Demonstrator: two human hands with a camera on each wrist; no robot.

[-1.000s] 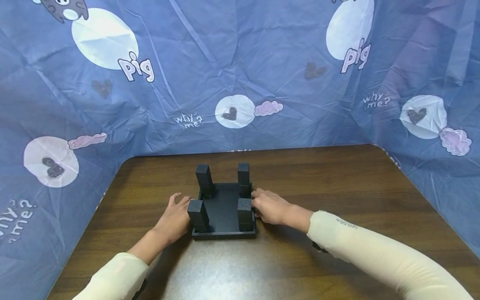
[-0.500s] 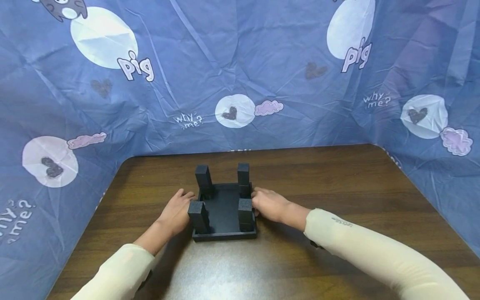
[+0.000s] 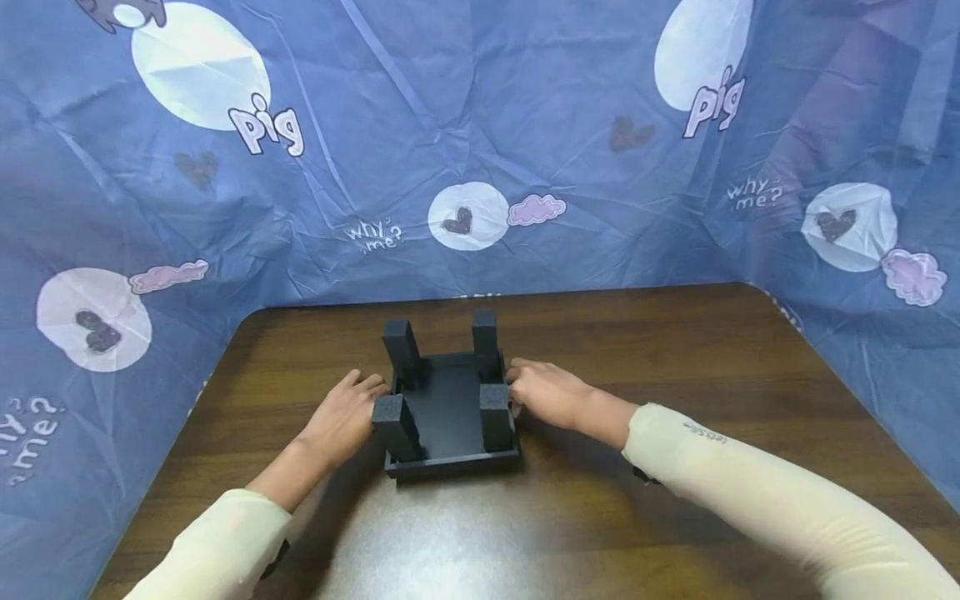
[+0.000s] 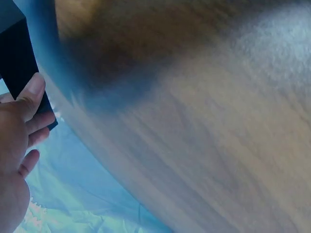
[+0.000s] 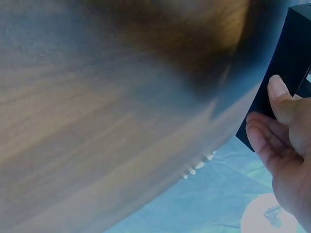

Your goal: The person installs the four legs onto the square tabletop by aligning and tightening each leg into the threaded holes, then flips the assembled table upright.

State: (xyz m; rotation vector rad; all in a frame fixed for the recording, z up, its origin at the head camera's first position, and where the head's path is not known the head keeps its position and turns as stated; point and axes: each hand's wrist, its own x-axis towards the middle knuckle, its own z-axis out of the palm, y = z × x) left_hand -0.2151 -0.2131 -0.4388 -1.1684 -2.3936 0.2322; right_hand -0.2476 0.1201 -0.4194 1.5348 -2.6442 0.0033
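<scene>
Between both hands is a black, shallow-rimmed tray (image 3: 450, 408) with several square posts standing up near its corners, like a small upturned table. My left hand (image 3: 341, 421) grips its left side; in the left wrist view the thumb (image 4: 34, 87) lies along a black face (image 4: 19, 58) with the fingers curled at its lower edge. On the opposite side, my right hand (image 3: 551, 394) holds the right edge, and the right wrist view has its thumb (image 5: 279, 92) pressed on the black side (image 5: 286, 53). The tray sits slightly askew. Some fingertips are hidden behind it.
The brown wood-grain table (image 3: 637, 350) spreads around the tray, with a bright glare near its front. A wrinkled blue printed cloth (image 3: 337, 158) hangs behind the table and along both sides.
The tray has turned and tilted slightly, its right side now higher in view than its left. Both hands keep hold of it. The head view has shifted a little.
</scene>
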